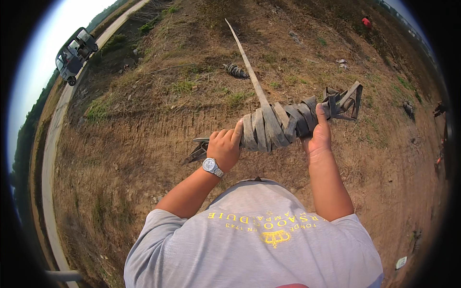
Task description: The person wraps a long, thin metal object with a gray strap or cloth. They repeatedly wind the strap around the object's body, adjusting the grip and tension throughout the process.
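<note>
Between my two hands is a thick bundle of flat, dusty grey strap or hose (264,126), wound round and round over its middle, with folded loops sticking out at both ends. My left hand (226,144) grips the bundle's left end, its wrist wearing a metal watch (212,166). Around the right part closes my right hand (318,131), thumb up along the windings. From the middle of the bundle a long flat length (248,64) of the same material runs away from me over the ground. How the fingers lie beneath the bundle is hidden.
A smaller wound bundle (236,71) lies ahead on dry grass, a thin line leading left from it. A three-wheeled vehicle (75,54) stands on the concrete road (54,136) at left. Far right are a red thing (366,22) and a dark bundle (408,109). A grey bar (64,275) shows lower left.
</note>
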Available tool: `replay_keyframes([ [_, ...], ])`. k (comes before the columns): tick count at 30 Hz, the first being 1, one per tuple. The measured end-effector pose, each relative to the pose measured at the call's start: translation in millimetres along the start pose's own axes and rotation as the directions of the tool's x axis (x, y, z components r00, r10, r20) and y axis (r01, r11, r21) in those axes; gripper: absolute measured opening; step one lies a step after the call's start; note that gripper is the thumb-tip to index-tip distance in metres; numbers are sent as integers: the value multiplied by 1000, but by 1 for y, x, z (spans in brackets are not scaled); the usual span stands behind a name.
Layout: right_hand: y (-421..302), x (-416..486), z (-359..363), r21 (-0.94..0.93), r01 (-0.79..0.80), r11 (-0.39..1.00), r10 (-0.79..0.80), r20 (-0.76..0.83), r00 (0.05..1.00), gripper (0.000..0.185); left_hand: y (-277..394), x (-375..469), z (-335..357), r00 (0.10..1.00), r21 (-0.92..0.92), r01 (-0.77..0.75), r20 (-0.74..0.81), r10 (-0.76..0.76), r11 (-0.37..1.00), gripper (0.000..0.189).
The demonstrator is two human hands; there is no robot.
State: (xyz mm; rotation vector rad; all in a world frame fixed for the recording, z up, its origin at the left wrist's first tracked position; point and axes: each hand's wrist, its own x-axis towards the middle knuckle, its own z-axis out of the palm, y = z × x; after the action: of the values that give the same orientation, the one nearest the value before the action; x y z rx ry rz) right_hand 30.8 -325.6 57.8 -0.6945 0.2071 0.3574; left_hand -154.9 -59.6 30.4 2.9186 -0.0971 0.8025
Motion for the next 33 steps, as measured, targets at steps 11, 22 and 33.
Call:
replay_keyframes([
  [11, -44, 13, -18, 73, 45, 996, -85, 753, 653, 91, -31, 38, -2, 667, -726, 620, 687, 287, 298, 93],
  [22, -66, -33, -92, -413, 25, 911, 87, 250, 964, 76, -7, 57, 4, 916, -477, 169, 398, 41, 862, 43],
  [33, -152, -166, -6, -923, 214, -321, -85, 254, 964, 31, 41, 113, 9, 966, -185, -255, -16, 256, 949, 43],
])
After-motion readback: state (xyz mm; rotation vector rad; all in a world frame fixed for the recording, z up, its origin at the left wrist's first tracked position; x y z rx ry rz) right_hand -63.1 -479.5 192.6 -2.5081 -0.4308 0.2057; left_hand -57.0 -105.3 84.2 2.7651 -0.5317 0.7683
